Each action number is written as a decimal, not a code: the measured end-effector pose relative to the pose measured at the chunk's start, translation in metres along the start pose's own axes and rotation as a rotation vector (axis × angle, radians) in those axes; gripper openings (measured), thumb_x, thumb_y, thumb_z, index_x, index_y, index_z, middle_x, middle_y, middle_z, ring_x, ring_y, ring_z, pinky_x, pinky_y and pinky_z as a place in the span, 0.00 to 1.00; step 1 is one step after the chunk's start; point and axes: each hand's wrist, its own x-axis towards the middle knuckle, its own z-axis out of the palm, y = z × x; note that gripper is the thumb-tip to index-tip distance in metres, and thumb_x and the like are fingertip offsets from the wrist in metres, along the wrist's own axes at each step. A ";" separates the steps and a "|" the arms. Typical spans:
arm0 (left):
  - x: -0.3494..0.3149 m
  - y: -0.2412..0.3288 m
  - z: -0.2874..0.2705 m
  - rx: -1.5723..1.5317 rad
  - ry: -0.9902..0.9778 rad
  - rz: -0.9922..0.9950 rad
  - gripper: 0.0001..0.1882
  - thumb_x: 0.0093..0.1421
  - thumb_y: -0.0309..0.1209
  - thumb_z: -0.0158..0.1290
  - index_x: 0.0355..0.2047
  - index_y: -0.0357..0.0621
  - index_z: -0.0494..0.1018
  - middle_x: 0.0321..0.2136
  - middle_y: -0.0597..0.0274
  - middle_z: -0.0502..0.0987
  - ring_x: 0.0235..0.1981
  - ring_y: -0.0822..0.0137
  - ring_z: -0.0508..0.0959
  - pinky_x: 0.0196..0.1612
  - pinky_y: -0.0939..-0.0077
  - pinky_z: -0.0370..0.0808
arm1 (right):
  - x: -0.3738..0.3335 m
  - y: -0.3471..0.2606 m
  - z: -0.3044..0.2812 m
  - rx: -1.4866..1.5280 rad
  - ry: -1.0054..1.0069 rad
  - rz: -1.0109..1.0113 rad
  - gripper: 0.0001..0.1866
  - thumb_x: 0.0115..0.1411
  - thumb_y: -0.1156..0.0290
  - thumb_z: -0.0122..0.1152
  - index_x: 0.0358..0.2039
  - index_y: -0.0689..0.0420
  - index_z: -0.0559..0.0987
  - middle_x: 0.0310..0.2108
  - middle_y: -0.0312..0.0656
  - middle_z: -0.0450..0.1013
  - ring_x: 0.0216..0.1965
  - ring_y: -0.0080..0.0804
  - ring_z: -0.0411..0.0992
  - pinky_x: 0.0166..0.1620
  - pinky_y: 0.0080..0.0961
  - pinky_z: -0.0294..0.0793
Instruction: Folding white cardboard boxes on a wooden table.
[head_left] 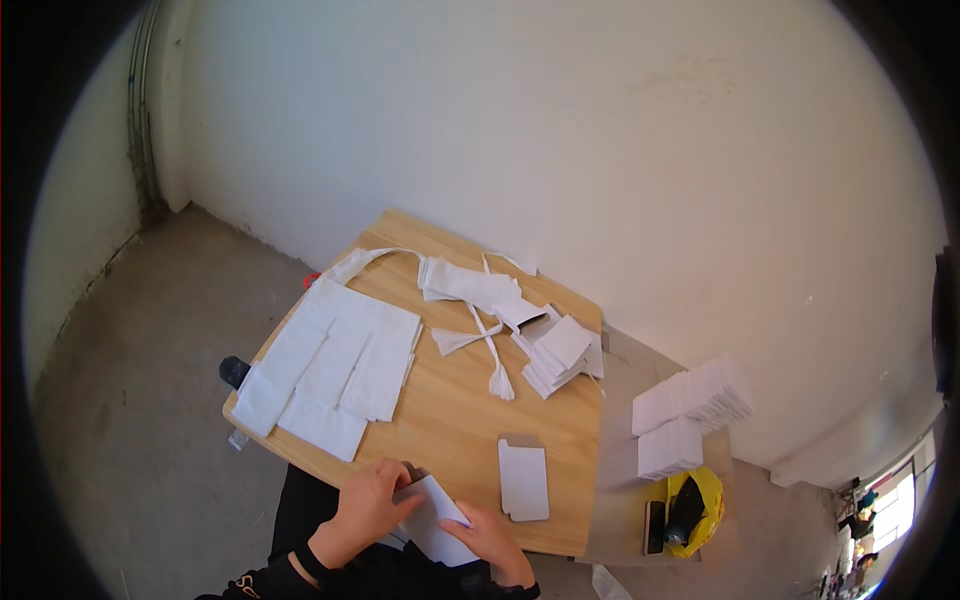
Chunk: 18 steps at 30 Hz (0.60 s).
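Near the front edge of the wooden table, I hold a small white carton (436, 522) between my two hands. The fingers of my left hand (366, 508) are bent around its upper end, where a grey-brown flap shows. My right hand (492, 542) grips the carton's right side, thumb across its white face. To the right of my hands lies another flat white carton (524, 482), with a grey flap at its far end. A loose pile of white cartons (562, 352) rests near the table's right edge.
White sheets (345, 365) overlap on the left of the wooden table (455, 420). White strips (480, 335) lie across its far part. At right, a lower surface bears stacked white cartons (690, 400), a phone (654, 527) and a yellow bag (708, 505) holding a dark item.
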 end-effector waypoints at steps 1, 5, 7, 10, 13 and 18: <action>0.001 -0.002 -0.002 -0.003 -0.007 -0.005 0.19 0.44 0.37 0.65 0.30 0.41 0.71 0.26 0.56 0.72 0.28 0.54 0.74 0.32 0.65 0.71 | 0.000 -0.002 0.000 0.002 -0.003 0.008 0.17 0.58 0.61 0.57 0.40 0.61 0.74 0.31 0.51 0.72 0.32 0.44 0.71 0.37 0.32 0.69; -0.001 -0.013 -0.004 -0.109 -0.120 0.010 0.17 0.47 0.38 0.62 0.32 0.42 0.72 0.25 0.55 0.73 0.28 0.54 0.75 0.31 0.65 0.71 | 0.000 0.001 0.005 0.040 -0.041 0.023 0.16 0.57 0.61 0.57 0.39 0.62 0.74 0.30 0.50 0.72 0.31 0.44 0.71 0.36 0.31 0.69; -0.003 -0.013 -0.004 -0.066 -0.136 0.041 0.16 0.48 0.39 0.61 0.32 0.41 0.73 0.26 0.55 0.74 0.28 0.53 0.75 0.31 0.64 0.71 | 0.001 0.005 0.008 0.047 -0.046 0.032 0.16 0.57 0.62 0.57 0.39 0.62 0.74 0.30 0.50 0.72 0.32 0.43 0.71 0.37 0.31 0.69; -0.003 -0.006 -0.007 -0.092 -0.255 -0.028 0.15 0.51 0.40 0.58 0.30 0.41 0.73 0.29 0.53 0.75 0.29 0.52 0.76 0.31 0.64 0.71 | 0.001 0.009 0.009 -0.029 -0.074 0.032 0.15 0.57 0.63 0.58 0.39 0.62 0.74 0.31 0.49 0.72 0.32 0.42 0.71 0.37 0.31 0.69; -0.003 -0.011 -0.004 -0.077 -0.386 0.009 0.14 0.54 0.39 0.55 0.29 0.41 0.72 0.28 0.52 0.76 0.29 0.51 0.76 0.30 0.62 0.71 | -0.001 0.013 0.011 0.071 -0.066 -0.016 0.15 0.57 0.63 0.58 0.38 0.62 0.74 0.30 0.50 0.72 0.32 0.40 0.71 0.38 0.30 0.69; 0.005 -0.019 0.000 -0.080 -0.134 -0.073 0.08 0.58 0.31 0.52 0.33 0.40 0.70 0.21 0.56 0.72 0.22 0.61 0.74 0.26 0.70 0.68 | 0.003 0.020 0.026 0.283 0.532 -0.007 0.23 0.54 0.66 0.65 0.48 0.60 0.71 0.38 0.42 0.71 0.38 0.28 0.69 0.44 0.25 0.69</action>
